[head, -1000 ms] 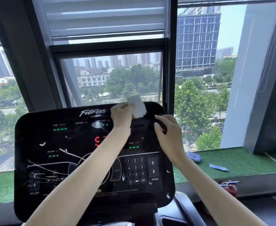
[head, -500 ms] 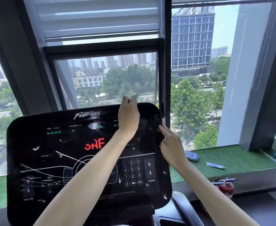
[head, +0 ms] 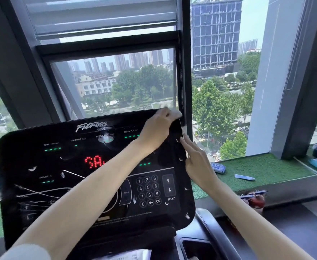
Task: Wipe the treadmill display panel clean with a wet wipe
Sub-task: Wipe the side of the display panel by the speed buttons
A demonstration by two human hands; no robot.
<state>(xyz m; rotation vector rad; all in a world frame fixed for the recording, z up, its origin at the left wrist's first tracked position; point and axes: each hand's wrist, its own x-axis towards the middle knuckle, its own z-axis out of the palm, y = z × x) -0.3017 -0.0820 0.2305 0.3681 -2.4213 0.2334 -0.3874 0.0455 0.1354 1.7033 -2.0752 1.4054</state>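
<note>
The left hand (head: 156, 129) clutches a white wet wipe (head: 175, 114) against the top right corner of the treadmill display panel (head: 41, 162). The blurred wipe pokes out just beyond the knuckles. Just below that grip, the right hand (head: 197, 160) holds nothing, its straight fingers touching the panel's right edge. Further right, a wipes packet (head: 218, 167) lies on the green turf sill (head: 266, 166).

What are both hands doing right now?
Left hand: closed on the wet wipe at the top right corner of the panel.
Right hand: open, fingers straight against the panel's right edge.
</note>
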